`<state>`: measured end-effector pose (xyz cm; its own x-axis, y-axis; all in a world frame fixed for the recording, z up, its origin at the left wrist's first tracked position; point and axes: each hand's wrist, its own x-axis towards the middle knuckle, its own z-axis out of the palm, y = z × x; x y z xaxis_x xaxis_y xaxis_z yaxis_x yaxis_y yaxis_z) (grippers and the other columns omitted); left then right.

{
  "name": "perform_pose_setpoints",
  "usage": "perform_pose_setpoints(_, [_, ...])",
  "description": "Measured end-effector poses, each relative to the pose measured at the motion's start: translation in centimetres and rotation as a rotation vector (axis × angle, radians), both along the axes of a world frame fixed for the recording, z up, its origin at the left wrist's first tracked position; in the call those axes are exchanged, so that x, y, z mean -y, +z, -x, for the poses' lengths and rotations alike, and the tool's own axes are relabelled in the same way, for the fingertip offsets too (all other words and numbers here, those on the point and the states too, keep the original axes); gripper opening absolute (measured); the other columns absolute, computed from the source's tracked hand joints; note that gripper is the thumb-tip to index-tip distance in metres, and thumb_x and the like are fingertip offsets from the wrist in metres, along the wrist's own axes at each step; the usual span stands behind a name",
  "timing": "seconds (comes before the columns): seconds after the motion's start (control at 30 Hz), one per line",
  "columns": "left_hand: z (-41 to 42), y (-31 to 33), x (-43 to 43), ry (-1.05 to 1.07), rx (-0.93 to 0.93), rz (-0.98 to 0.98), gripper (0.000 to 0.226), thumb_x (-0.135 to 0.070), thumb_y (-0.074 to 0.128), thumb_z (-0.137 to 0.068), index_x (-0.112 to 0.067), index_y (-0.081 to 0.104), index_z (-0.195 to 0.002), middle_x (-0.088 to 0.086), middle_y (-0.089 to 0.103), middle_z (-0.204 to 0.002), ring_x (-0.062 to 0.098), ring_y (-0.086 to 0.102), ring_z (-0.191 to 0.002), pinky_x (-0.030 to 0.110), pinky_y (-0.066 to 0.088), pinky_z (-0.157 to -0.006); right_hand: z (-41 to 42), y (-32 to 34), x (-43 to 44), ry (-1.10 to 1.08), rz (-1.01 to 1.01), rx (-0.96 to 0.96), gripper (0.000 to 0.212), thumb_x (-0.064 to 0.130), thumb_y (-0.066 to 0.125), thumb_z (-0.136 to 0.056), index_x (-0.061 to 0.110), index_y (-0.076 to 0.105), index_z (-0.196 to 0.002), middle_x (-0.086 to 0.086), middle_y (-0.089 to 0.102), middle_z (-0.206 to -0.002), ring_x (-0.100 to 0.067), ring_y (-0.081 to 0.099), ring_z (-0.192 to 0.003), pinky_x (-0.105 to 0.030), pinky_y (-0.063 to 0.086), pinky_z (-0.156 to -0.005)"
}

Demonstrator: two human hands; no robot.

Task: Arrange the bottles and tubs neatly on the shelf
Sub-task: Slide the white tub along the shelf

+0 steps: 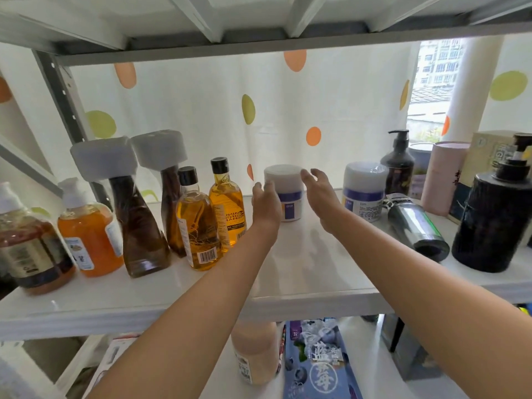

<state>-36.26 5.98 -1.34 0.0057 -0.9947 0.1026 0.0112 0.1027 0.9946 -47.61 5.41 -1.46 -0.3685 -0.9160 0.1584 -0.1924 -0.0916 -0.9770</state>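
Both hands are spread and grasp nothing: the left hand (266,204) touches the white tub (285,192) near mid-shelf (302,272), the right hand (322,194) sits just beside it. Amber bottles (211,214) at 9 o'clock stand tidy; at 3 o'clock a dark bottle (414,226) lies toppled, probably still to sort.
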Motion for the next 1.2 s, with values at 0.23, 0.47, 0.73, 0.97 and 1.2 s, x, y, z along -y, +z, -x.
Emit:
perform_pose_setpoints(0.23, [1.1, -0.4, 3.2, -0.058, -0.091, -0.056, 0.055, -0.05, 0.014, -0.103, -0.02, 0.035, -0.145, 0.008, 0.053, -0.133, 0.018, 0.05, -0.108, 0.024, 0.041, -0.076, 0.0, -0.1, 1.6, 0.155, -0.102, 0.081, 0.058, 0.059, 0.028, -0.099, 0.032, 0.025, -0.15, 0.004, 0.042, -0.144, -0.02, 0.043, -0.125, -0.04, 0.037, -0.098])
perform_pose_setpoints(0.47, [0.6, -0.6, 3.4, -0.101, -0.137, -0.113, 0.059, -0.057, 0.018, -0.101, -0.021, 0.036, -0.144, 0.006, 0.054, -0.126, 0.022, 0.049, -0.111, 0.035, 0.037, -0.091, 0.4, -0.5, 1.5, 0.211, -0.112, 0.069, 0.057, 0.06, 0.029, -0.099, 0.031, 0.03, -0.148, -0.003, 0.043, -0.149, -0.026, 0.044, -0.132, -0.042, 0.038, -0.105])
perform_pose_setpoints(0.73, [0.1, -2.2, 0.9, -0.084, -0.098, -0.119, 0.063, -0.061, 0.021, -0.098, -0.023, 0.031, -0.148, 0.009, 0.05, -0.139, 0.027, 0.05, -0.124, 0.036, 0.044, -0.088, -0.4, -1.6, -2.2, 0.216, -0.073, 0.086, 0.053, 0.06, 0.028, -0.099, 0.035, 0.033, -0.146, 0.007, 0.051, -0.119, -0.011, 0.055, -0.096, -0.028, 0.042, -0.08])
perform_pose_setpoints(0.97, [-0.4, -2.6, -2.3, -0.091, -0.107, -0.132, 0.062, -0.06, 0.023, -0.098, -0.024, 0.029, -0.149, 0.007, 0.049, -0.139, 0.027, 0.05, -0.125, 0.036, 0.045, -0.084, -0.9, -2.1, -5.6, 0.224, -0.029, 0.111, 0.048, 0.059, 0.029, -0.1, 0.036, 0.038, -0.141, 0.01, 0.057, -0.106, 0.001, 0.055, -0.083, -0.021, 0.041, -0.062])
perform_pose_setpoints(1.2, [-0.9, -2.3, -4.7, -0.091, -0.078, -0.12, 0.061, -0.06, 0.025, -0.098, -0.025, 0.029, -0.148, 0.008, 0.051, -0.136, 0.027, 0.053, -0.119, 0.035, 0.047, -0.077, -1.7, -2.9, -7.2, 0.204, 0.004, 0.103, 0.054, 0.064, 0.032, -0.097, 0.035, 0.04, -0.141, 0.007, 0.063, -0.117, -0.005, 0.061, -0.094, -0.029, 0.049, -0.075])
